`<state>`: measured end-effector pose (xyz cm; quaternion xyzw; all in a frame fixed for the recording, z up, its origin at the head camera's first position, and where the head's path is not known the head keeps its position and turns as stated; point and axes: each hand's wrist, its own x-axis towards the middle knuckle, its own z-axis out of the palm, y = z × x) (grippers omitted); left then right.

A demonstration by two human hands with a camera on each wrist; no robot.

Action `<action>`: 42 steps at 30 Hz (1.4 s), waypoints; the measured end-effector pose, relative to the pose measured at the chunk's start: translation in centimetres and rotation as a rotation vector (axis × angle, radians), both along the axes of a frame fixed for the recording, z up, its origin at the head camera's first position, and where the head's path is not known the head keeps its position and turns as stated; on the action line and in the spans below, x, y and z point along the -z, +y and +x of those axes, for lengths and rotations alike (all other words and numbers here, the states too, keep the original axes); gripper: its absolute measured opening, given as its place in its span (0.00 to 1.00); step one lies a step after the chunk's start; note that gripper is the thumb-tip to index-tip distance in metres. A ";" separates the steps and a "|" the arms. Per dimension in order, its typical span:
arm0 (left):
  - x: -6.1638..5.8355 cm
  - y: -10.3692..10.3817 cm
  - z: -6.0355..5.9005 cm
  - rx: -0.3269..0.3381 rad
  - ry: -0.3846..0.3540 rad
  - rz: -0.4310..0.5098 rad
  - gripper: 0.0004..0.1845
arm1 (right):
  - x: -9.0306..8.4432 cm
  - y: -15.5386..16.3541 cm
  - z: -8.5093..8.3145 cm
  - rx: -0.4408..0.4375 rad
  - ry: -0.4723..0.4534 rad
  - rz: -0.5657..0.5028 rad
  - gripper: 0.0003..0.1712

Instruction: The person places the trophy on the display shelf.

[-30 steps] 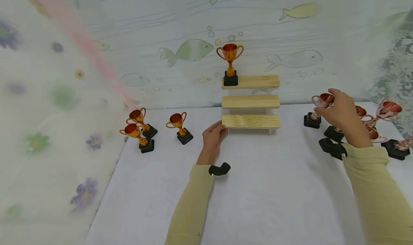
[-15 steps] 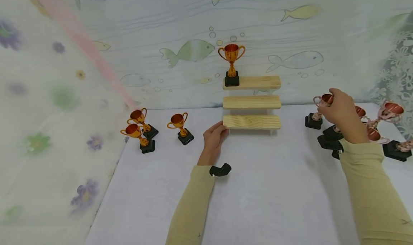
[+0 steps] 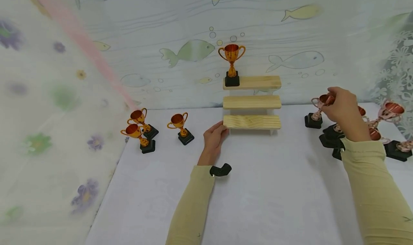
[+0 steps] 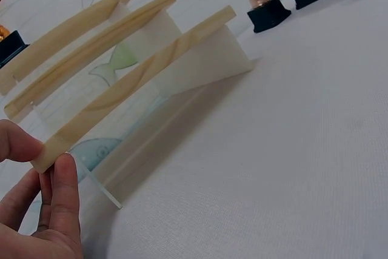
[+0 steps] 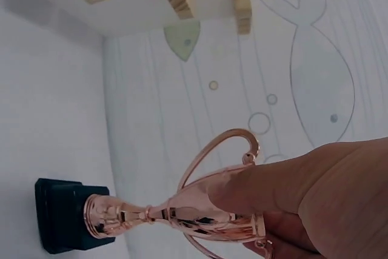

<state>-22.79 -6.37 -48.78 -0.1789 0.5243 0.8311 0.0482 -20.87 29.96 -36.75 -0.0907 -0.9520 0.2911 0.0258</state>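
Observation:
My left hand [image 3: 213, 141] pinches the left end of the lowest board of a three-step wooden display stand [image 3: 251, 122], thumb on top and fingers beneath, as the left wrist view shows. At the right, my right hand [image 3: 344, 107] holds a rose-gold trophy cup [image 5: 206, 207] by its bowl, the thumb against the side. Its black base [image 5: 66, 213] points down; I cannot tell whether it touches the table. An orange-gold trophy cup [image 3: 231, 58] stands on the left end of the top board. The middle and bottom boards carry nothing.
Left of the stand, several orange-gold trophy cups [image 3: 177, 121] are on the white-covered table [image 3: 258, 187]. More rose-gold trophy cups [image 3: 388, 112] cluster at the far right, partly behind my right hand and sleeve. A fish-patterned curtain [image 3: 187, 51] hangs behind.
My right hand has shifted very slightly on the rose-gold trophy cup, which stays in nearly the same place. The left hand and the stand keep their positions.

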 end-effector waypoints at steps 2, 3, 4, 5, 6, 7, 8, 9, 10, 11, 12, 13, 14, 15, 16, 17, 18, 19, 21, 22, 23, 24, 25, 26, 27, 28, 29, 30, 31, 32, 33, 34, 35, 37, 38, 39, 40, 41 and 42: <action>0.1 -0.1 0.0 -0.002 0.002 -0.002 0.18 | -0.1 -0.2 0.0 -0.012 0.008 -0.010 0.41; 0.1 -0.1 0.0 -0.003 0.003 -0.004 0.18 | -0.1 -0.3 0.0 -0.020 0.014 -0.015 0.42; 0.1 -0.1 0.0 -0.003 0.003 -0.005 0.18 | -0.1 -0.4 0.0 -0.030 0.018 -0.021 0.42; 0.2 -0.1 -0.1 -0.004 0.003 -0.006 0.18 | -0.1 -0.5 0.0 -0.042 0.027 -0.023 0.42; 0.2 -0.1 -0.1 -0.004 0.003 -0.007 0.18 | -0.1 -0.6 0.0 -0.052 0.033 -0.024 0.42; 0.2 -0.2 -0.1 -0.003 0.003 -0.008 0.18 | -0.1 -0.8 0.0 -0.062 0.040 -0.027 0.42; 0.3 -0.2 0.0 -0.003 0.002 -0.008 0.18 | 0.0 -0.9 0.0 -0.071 0.048 -0.029 0.42; 0.3 -0.2 0.0 -0.003 0.002 -0.008 0.18 | 0.0 -1.0 -0.1 -0.080 0.057 -0.035 0.42; 0.3 -0.2 0.0 -0.002 0.002 -0.007 0.18 | 0.1 -1.2 -0.2 -0.087 0.067 -0.041 0.42; 0.2 -0.2 0.0 -0.003 0.002 -0.007 0.18 | 0.2 -1.3 -0.2 -0.093 0.080 -0.045 0.42; 0.2 -0.3 0.0 -0.002 0.002 -0.007 0.18 | 0.4 -1.4 -0.4 -0.096 0.088 -0.051 0.42; 0.2 -0.3 0.0 -0.002 0.003 -0.007 0.18 | 0.6 -1.5 -0.5 -0.097 0.096 -0.066 0.43; 0.2 -0.3 0.0 -0.002 0.003 -0.006 0.18 | 0.8 -1.5 -0.6 -0.099 0.102 -0.083 0.43; 0.2 -0.3 0.0 -0.003 0.004 -0.006 0.18 | 1.1 -1.6 -0.7 -0.097 0.107 -0.102 0.43; 0.1 -0.3 0.0 -0.003 0.004 -0.006 0.18 | 1.4 -1.6 -0.8 -0.094 0.116 -0.125 0.44; 0.1 -0.3 0.0 -0.004 0.005 -0.006 0.18 | 1.7 -1.6 -0.9 -0.090 0.127 -0.148 0.43; 0.1 -0.3 0.0 -0.004 0.004 -0.007 0.18 | 2.0 -1.7 -0.9 -0.087 0.139 -0.172 0.43; 0.1 -0.3 0.0 -0.004 0.004 -0.007 0.18 | 2.3 -1.7 -1.0 -0.080 0.153 -0.199 0.43; 0.1 -0.3 0.0 -0.004 0.003 -0.010 0.18 | 2.9 -1.7 -1.0 -0.064 0.192 -0.243 0.42; 0.0 -0.3 0.1 -0.003 0.002 -0.009 0.18 | 3.2 -1.7 -1.0 -0.054 0.213 -0.260 0.41; 0.0 -0.3 0.1 -0.004 0.002 -0.006 0.18 | 3.5 -1.6 -1.0 -0.044 0.231 -0.278 0.41; 0.0 -0.3 0.1 -0.004 0.001 -0.004 0.18 | 3.9 -1.6 -1.0 -0.034 0.251 -0.299 0.41; 0.0 -0.3 0.1 -0.003 0.001 -0.001 0.18 | 4.3 -1.6 -1.0 -0.022 0.268 -0.322 0.41; 0.0 -0.3 0.1 -0.003 0.001 0.000 0.18 | 4.7 -1.5 -1.0 -0.018 0.284 -0.348 0.40; 0.0 -0.3 0.1 -0.002 0.001 0.003 0.18 | 5.2 -1.5 -1.1 -0.010 0.300 -0.377 0.39; 0.0 -0.3 0.1 -0.002 0.002 0.005 0.18 | 5.6 -1.4 -1.2 -0.002 0.310 -0.409 0.38; 0.0 -0.3 0.1 -0.002 0.003 0.006 0.18 | 6.0 -1.4 -1.3 0.003 0.319 -0.442 0.37; 0.1 -0.2 0.0 -0.003 0.002 0.009 0.18 | 6.5 -1.4 -1.5 0.008 0.328 -0.470 0.35; 0.1 -0.2 0.0 -0.004 0.002 0.009 0.18 | 6.9 -1.3 -1.5 0.014 0.326 -0.489 0.34; 0.1 -0.2 0.0 -0.006 0.001 0.008 0.18 | 7.3 -1.4 -1.6 0.018 0.330 -0.511 0.33; 0.2 -0.1 0.0 -0.008 0.000 0.011 0.18 | 7.6 -1.4 -1.6 0.025 0.334 -0.527 0.32; 0.2 -0.1 -0.1 -0.011 -0.001 0.013 0.18 | 7.9 -1.5 -1.5 0.029 0.339 -0.540 0.32; 0.3 -0.1 -0.1 -0.012 -0.002 0.013 0.18 | 8.1 -1.6 -1.5 0.035 0.347 -0.551 0.31; 0.3 0.0 -0.1 -0.012 -0.001 0.009 0.18 | 8.4 -1.7 -1.4 0.049 0.364 -0.573 0.30; 0.3 0.0 -0.1 -0.012 0.000 0.008 0.18 | 8.5 -1.8 -1.4 0.051 0.376 -0.589 0.29; 0.3 0.0 -0.1 -0.011 0.001 0.007 0.18 | 8.5 -1.9 -1.3 0.055 0.383 -0.599 0.29; 0.3 0.1 -0.1 -0.011 0.004 0.005 0.18 | 8.5 -1.9 -1.3 0.059 0.390 -0.607 0.28; 0.3 0.1 -0.1 -0.010 0.006 0.003 0.18 | 8.4 -2.0 -1.2 0.062 0.394 -0.611 0.28; 0.3 0.1 -0.1 -0.011 0.008 0.001 0.18 | 8.3 -2.1 -1.2 0.062 0.395 -0.611 0.28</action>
